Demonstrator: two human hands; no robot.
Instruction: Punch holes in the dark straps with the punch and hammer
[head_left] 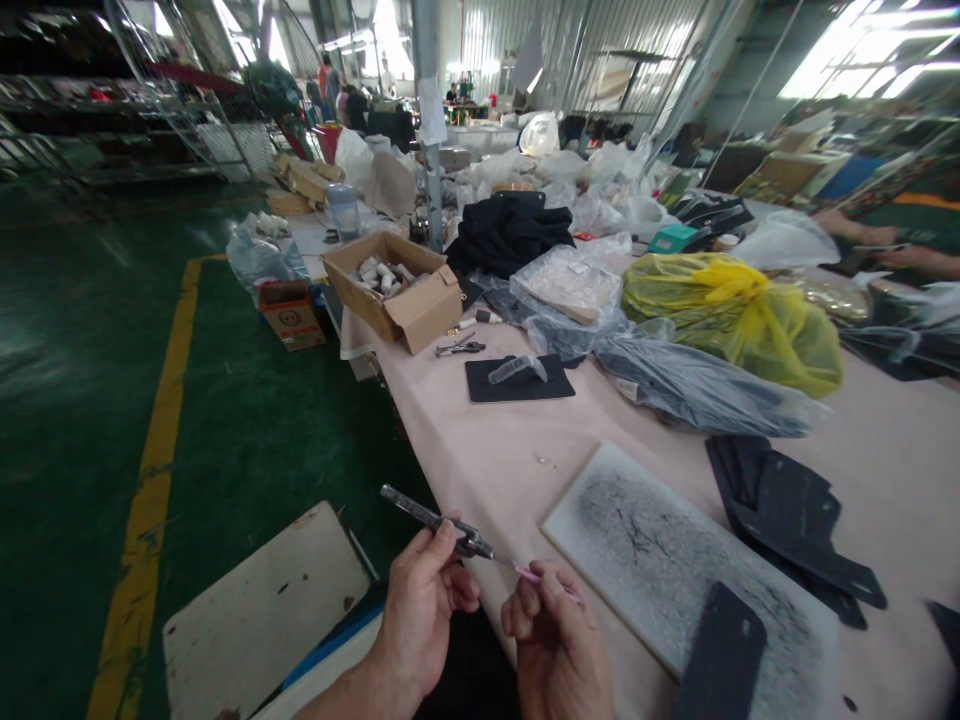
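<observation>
My left hand (pixel 424 600) is closed around a slim dark metal tool (pixel 411 503) with a bulky middle and a thin tip; its exact kind I cannot make out. In the fingers of my right hand (pixel 559 625) is pinched a thin pink stick (pixel 527 573), whose end meets or nearly meets the tool's tip. Both hands are just off the table's near edge. To their right on the pink-covered table (pixel 450 440) lies a worn white board (pixel 600 500), with a dark flat strip (pixel 724 650) lying over its near part.
Several black cut pieces (pixel 787 520) lie right of the board. Farther back are a black panel (pixel 480 385), a similar metal tool (pixel 461 347), an open cardboard box (pixel 356 265) and a yellow bag (pixel 720 310). A pale stool seat (pixel 262 610) is at left. Another person's hands (pixel 892 245) show at right.
</observation>
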